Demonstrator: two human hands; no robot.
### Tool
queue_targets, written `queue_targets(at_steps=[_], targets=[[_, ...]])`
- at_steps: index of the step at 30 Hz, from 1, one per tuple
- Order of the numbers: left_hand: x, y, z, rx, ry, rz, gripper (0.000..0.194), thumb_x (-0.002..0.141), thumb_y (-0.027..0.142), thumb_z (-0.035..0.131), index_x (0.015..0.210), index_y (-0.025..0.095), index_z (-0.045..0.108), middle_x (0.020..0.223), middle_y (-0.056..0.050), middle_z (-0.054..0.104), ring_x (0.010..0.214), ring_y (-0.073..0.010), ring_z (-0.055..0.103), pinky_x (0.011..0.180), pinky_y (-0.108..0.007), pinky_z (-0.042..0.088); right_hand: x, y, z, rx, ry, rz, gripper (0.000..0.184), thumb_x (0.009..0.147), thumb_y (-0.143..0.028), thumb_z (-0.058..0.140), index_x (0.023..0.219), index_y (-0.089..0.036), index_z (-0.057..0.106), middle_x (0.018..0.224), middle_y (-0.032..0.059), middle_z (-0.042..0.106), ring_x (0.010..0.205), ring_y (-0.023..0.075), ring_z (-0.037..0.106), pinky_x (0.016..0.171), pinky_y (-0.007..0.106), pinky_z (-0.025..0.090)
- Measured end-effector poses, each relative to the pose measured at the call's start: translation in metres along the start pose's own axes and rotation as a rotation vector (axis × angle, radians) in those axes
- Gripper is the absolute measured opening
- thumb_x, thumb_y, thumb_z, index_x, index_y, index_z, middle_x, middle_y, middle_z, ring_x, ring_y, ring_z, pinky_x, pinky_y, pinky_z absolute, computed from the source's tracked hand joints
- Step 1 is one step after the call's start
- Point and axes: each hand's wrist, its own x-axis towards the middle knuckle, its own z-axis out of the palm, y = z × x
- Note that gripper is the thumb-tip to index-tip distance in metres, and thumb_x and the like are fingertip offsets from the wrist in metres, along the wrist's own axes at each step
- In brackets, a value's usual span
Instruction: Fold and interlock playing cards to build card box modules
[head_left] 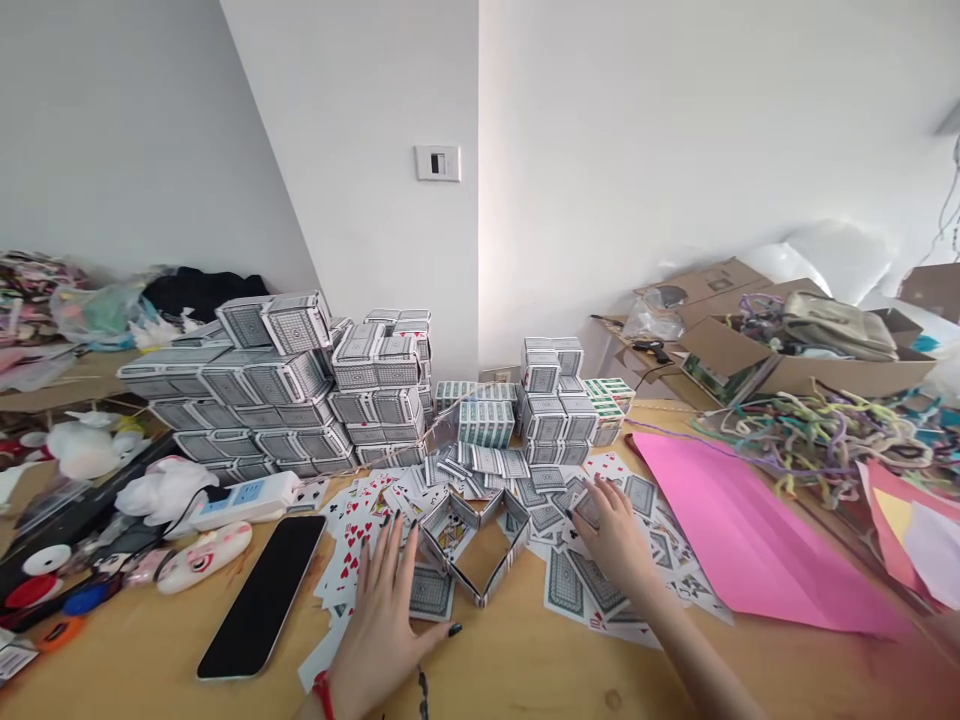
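Note:
My left hand (386,605) rests palm down over playing cards, its fingers spread and nothing gripped. A back-side-up card (430,594) shows beside its thumb. Just right of its fingertips stands a heart-shaped frame of folded playing cards (501,574), open at the top, with a face card (453,536) visible inside it. My right hand (616,530) reaches onto loose playing cards (564,582) right of the frame. Its fingers are apart and touch the cards, with no card seen lifted. More face-up cards (352,530) lie by the left hand.
Stacked blocks of folded cards (262,385) rise at the back left, with smaller stacks (555,410) at the back right. A phone (262,600), a power strip (247,497) and plush toys (161,490) lie left. Pink paper (742,530), tangled cords (817,430) and cardboard boxes (817,375) are right.

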Motion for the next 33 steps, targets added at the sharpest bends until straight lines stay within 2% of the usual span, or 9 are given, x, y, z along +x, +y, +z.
queue_targets(at_steps=[4,8,13,16,20,23,25,28,33], targets=[[-0.009,-0.031,0.003,0.148,-0.039,-0.032,0.074,0.078,0.046,0.050,0.141,0.020,0.021,0.145,-0.017,0.025,0.132,-0.0355,0.022,0.101,-0.056,0.026,0.010,0.017,0.011,-0.083,-0.076,0.146,0.059,0.079,-0.041,0.047,0.127,-0.009,0.039,0.119,0.0193,0.052,0.115,0.0345,0.044,0.092,0.047,0.037],[-0.014,-0.043,0.009,0.205,-0.095,-0.007,0.066,0.081,0.046,0.045,0.139,0.018,0.028,0.144,-0.015,0.029,0.132,-0.0321,0.026,0.101,-0.051,0.030,0.008,0.021,0.011,-0.061,-0.093,0.191,0.057,0.077,-0.041,0.048,0.126,-0.012,0.041,0.111,0.0151,0.057,0.107,0.0322,0.049,0.089,0.043,0.039],[-0.014,-0.031,0.016,0.242,-0.059,-0.065,0.060,0.082,0.046,0.042,0.135,0.018,0.037,0.143,-0.012,0.033,0.131,-0.0294,0.029,0.103,-0.048,0.030,0.006,0.011,0.005,0.112,0.045,0.225,0.050,0.072,-0.037,0.053,0.119,-0.021,0.048,0.102,0.0095,0.058,0.102,0.0287,0.052,0.087,0.040,0.040],[-0.014,-0.021,0.019,0.206,-0.006,-0.113,0.055,0.083,0.042,0.042,0.133,0.019,0.040,0.142,-0.011,0.035,0.130,-0.0292,0.031,0.104,-0.049,0.029,0.008,0.005,-0.001,0.331,0.024,0.298,0.045,0.070,-0.039,0.054,0.111,-0.022,0.053,0.094,0.0068,0.062,0.092,0.0257,0.058,0.079,0.036,0.044],[-0.017,-0.008,0.017,0.004,-0.005,-0.167,0.052,0.084,0.037,0.043,0.133,0.023,0.040,0.142,-0.007,0.036,0.130,-0.0270,0.032,0.103,-0.046,0.034,0.010,0.003,-0.009,0.487,-0.024,0.430,0.031,0.067,-0.047,0.057,0.080,-0.020,0.061,0.077,0.0044,0.066,0.076,0.0248,0.060,0.066,0.031,0.043],[-0.015,-0.004,0.010,-0.176,0.030,-0.317,0.049,0.086,0.034,0.039,0.134,0.023,0.036,0.140,-0.008,0.038,0.128,-0.0238,0.036,0.098,-0.041,0.041,0.008,0.002,-0.013,0.542,-0.026,0.514,0.033,0.066,-0.052,0.058,0.066,-0.019,0.057,0.061,0.0017,0.062,0.062,0.0215,0.056,0.057,0.028,0.039],[-0.010,-0.007,0.005,-0.228,0.062,-0.390,0.046,0.085,0.033,0.038,0.129,0.021,0.042,0.135,-0.010,0.045,0.125,-0.0244,0.041,0.098,-0.042,0.041,0.007,0.001,-0.015,0.583,-0.011,0.549,0.037,0.066,-0.056,0.057,0.063,-0.019,0.054,0.057,0.0008,0.059,0.060,0.0202,0.054,0.055,0.027,0.038],[0.005,-0.016,-0.006,-0.253,0.073,-0.386,0.038,0.081,0.030,0.042,0.115,0.019,0.054,0.127,-0.010,0.052,0.118,-0.0259,0.048,0.095,-0.044,0.044,0.007,0.000,-0.017,0.636,0.038,0.586,0.042,0.067,-0.060,0.055,0.066,-0.018,0.054,0.062,0.0018,0.061,0.063,0.0208,0.055,0.056,0.027,0.039],[0.053,-0.017,-0.028,-0.296,0.081,-0.223,0.031,0.082,0.026,0.042,0.109,0.024,0.058,0.115,-0.005,0.061,0.108,-0.0212,0.056,0.091,-0.037,0.047,0.006,-0.005,-0.016,0.680,0.063,0.621,0.045,0.067,-0.064,0.052,0.062,-0.020,0.050,0.050,-0.0006,0.054,0.049,0.0165,0.049,0.048,0.025,0.035]])
